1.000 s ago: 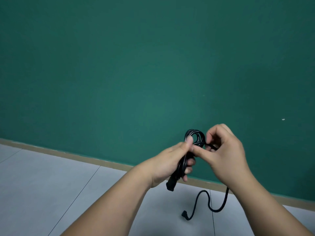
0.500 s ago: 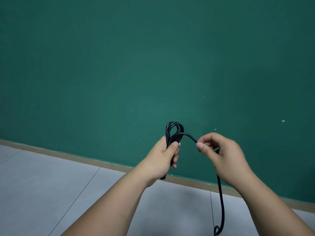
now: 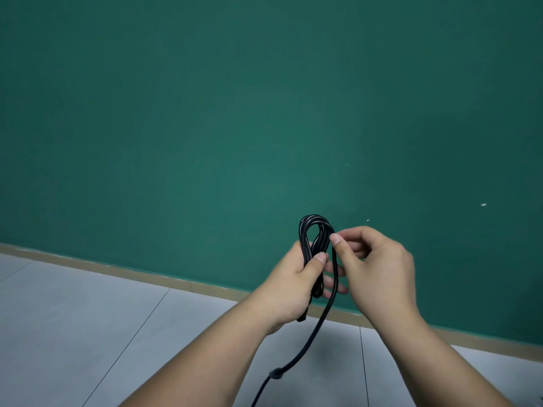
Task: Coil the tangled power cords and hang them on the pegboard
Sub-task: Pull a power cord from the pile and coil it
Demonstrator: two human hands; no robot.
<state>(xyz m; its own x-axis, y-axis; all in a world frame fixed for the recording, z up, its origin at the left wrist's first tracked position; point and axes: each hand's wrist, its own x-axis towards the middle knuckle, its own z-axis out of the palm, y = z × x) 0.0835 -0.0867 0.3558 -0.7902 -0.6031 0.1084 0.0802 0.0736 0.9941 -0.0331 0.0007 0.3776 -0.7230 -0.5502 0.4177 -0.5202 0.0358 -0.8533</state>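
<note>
The black power cord [image 3: 315,230] stands as a narrow upright coil of several loops. It is held in the air, I judge so that its free length can hang straight and feed in without snagging. The left hand [image 3: 293,286] grips the coil's lower half, with the fingers curled round behind it and the thumb [image 3: 320,257] pressed across the front, which probably clamps the finished loops together. Only the coil's rounded top shows above that fist, and a dark end, probably a plug [image 3: 302,318], pokes out below it.

At the coil's upper right the right hand [image 3: 379,268] pinches the strand between thumb tip [image 3: 336,240] and forefinger, the other fingers loosely curled, likely to lay the next loop. From that pinch the loose tail [image 3: 318,324] drops past the coil's right side and off the bottom edge, carrying a small dark wrap [image 3: 275,374].

Behind the coil is a green wall [image 3: 205,127] and, lower, a pale tiled floor [image 3: 88,318]. No pegboard is in view.
</note>
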